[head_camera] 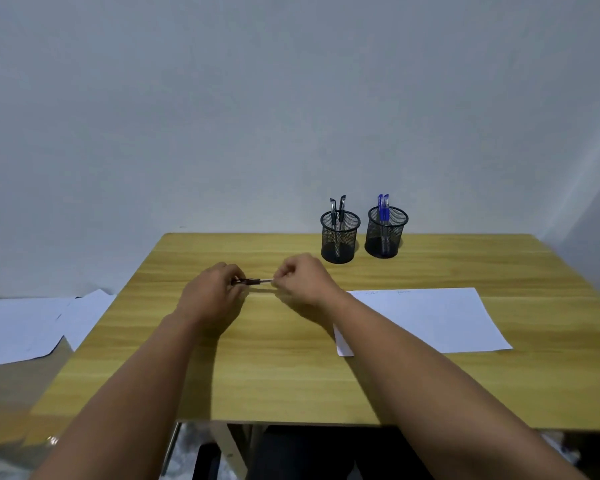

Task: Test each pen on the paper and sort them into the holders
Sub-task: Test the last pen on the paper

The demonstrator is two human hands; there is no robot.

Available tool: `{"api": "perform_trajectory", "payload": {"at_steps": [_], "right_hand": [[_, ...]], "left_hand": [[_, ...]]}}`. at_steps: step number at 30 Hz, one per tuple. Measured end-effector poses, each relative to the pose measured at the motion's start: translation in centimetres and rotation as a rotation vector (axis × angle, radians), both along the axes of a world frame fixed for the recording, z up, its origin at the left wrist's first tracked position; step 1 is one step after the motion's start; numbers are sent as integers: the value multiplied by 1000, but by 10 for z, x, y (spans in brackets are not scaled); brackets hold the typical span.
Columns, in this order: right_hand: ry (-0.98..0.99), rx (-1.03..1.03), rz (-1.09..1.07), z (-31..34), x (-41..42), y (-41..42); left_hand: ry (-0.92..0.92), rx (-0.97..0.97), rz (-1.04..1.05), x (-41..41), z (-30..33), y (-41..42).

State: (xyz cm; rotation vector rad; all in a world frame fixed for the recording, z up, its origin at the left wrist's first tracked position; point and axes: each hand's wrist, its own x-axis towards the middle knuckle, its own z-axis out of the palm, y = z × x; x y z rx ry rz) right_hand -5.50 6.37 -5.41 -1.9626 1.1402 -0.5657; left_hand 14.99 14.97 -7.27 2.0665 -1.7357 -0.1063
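Setting: wooden table point(291, 368) with a pale yellow grain, standing against a plain grey-white wall point(257, 98).

Nearest: two bare forearms reaching forward over the table's near edge.

Mid-table, right: one white sheet of paper point(430, 317), lying flat, its near left corner under the right forearm; faint pen marks along its far edge.

Mid-table, left of centre: left hand point(212, 296) and right hand point(305, 278), both with fingers curled, holding one dark pen point(253, 281) between them. The pen lies level, just above the table top. Left fingers grip the dark end; right fingertips pinch the pale, thinner end.

Far table, right of centre: left mesh holder point(339, 239), black, round, upright, with two black pens point(338, 211) leaning in it. Just beside it, apart, right mesh holder point(386, 233), same kind, with two blue pens point(382, 207).

Off the table, left: loose white sheets point(32, 327), overlapping, on a lower surface.
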Motion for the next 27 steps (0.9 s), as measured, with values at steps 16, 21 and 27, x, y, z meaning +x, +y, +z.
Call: {"api": "perform_trajectory", "payload": {"at_steps": [16,21,27], "right_hand": [[-661,328,-397,51,-97,-15],[-646,375,-573,50,-110,-25],[-659,394,-648,46,-108,-34]], "left_hand": [[912,22,-290,-181,59,-39],[993,156,-248,-209,71,-42],[1162,309,-247,-214,73,-44]]}}
